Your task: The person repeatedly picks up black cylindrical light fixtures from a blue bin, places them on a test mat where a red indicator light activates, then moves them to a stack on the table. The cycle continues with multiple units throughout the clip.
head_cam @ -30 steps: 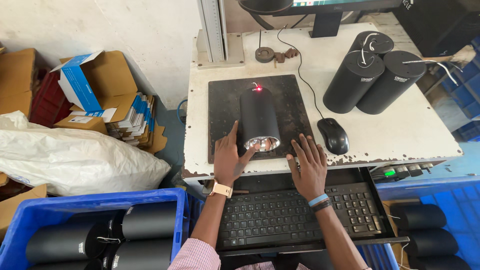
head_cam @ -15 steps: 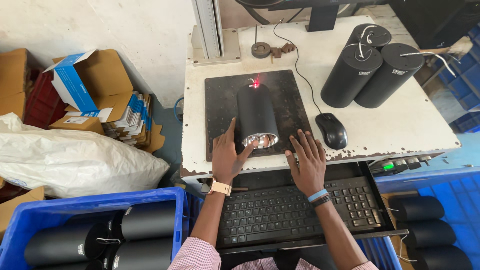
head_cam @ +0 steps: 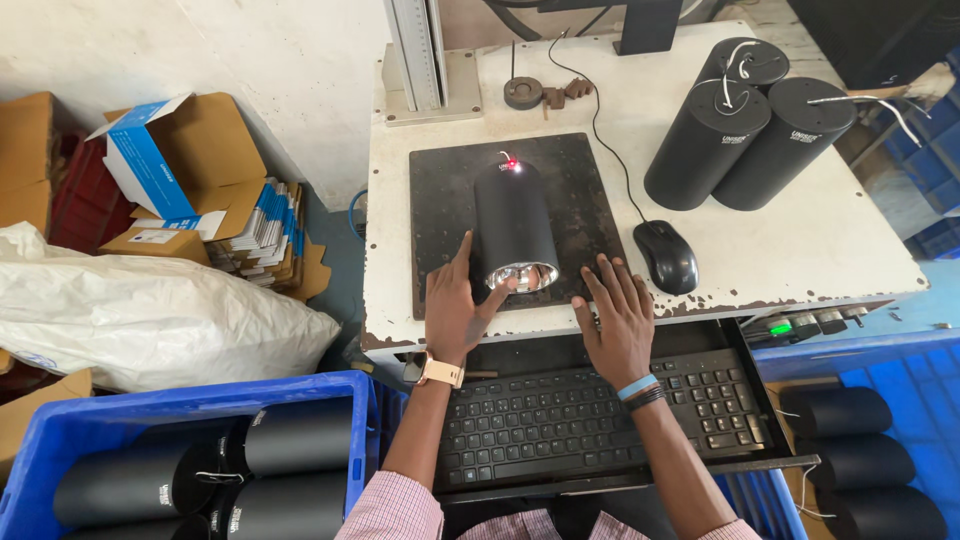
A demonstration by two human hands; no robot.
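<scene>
Left hand [head_cam: 456, 308] touching black cylinder [head_cam: 514, 227]; right hand [head_cam: 617, 318] flat beside

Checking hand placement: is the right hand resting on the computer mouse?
No, the right hand lies flat on the table edge beside the dark plate, apart from the black mouse.

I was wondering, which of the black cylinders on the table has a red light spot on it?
The black cylinder lying on the dark plate, touched by the left hand. The three cylinders at the table's far right show none.
</scene>
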